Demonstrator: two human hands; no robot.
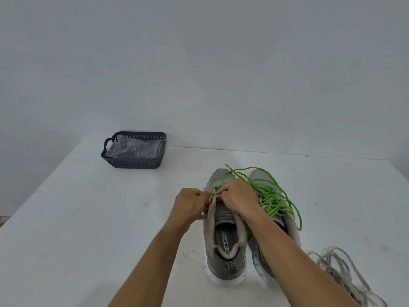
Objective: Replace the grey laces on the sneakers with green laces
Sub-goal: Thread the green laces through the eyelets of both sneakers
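Two grey sneakers stand side by side on the white table, heels toward me. My left hand (192, 201) pinches the left eyelet flap of the left sneaker (225, 242). My right hand (240, 194) is curled over that shoe's tongue and pinches a green lace (269, 191) at the same flap. Loose green lace loops lie over the toes and across the right sneaker (290, 227), which my right forearm partly hides. The removed grey laces (338, 273) lie in a heap on the table to the right.
A dark perforated basket (132, 163) with clear plastic wrapping inside stands at the table's back left, near the wall. The table's left edge runs diagonally at the far left.
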